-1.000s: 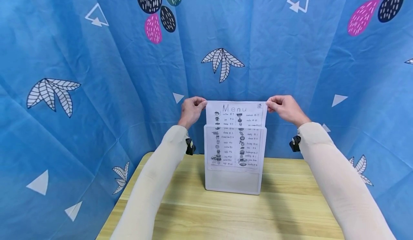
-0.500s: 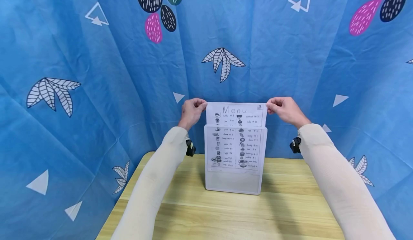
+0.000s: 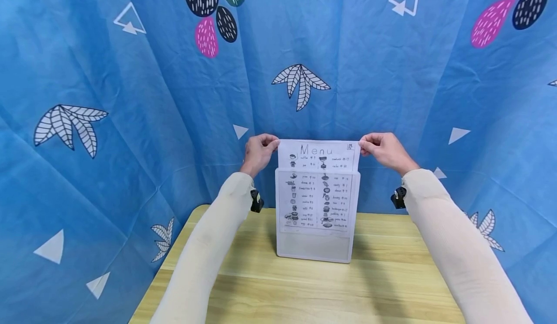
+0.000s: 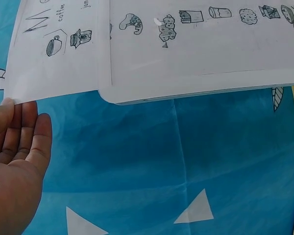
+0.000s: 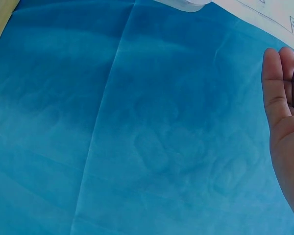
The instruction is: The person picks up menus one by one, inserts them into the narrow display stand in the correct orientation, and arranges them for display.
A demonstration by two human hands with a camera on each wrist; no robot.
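A white menu sheet [image 3: 335, 150] with a handwritten "Menu" heading and small food drawings stands partly inside a clear, white-edged sign holder [image 3: 313, 246]. Its top strip sticks out above the holder's upper edge. My left hand [image 3: 258, 152] pinches the sheet's upper left corner between thumb and fingers. At the upper right corner, my right hand [image 3: 385, 149] pinches the paper the same way. The left wrist view shows the left hand [image 4: 19, 152] at the sheet's corner beside the holder's rounded corner. In the right wrist view, the right hand [image 5: 286, 107] is cut off by the frame edge.
The holder stands upright on a light wooden table [image 3: 243, 285]. A blue patterned curtain [image 3: 370, 63] hangs close behind and on both sides. Each wrist carries a small black camera [image 3: 256, 201] over a pale sleeve.
Both hands have moved slightly down, and the menu sheet has slid a little deeper into the holder. The holder has stayed in place.
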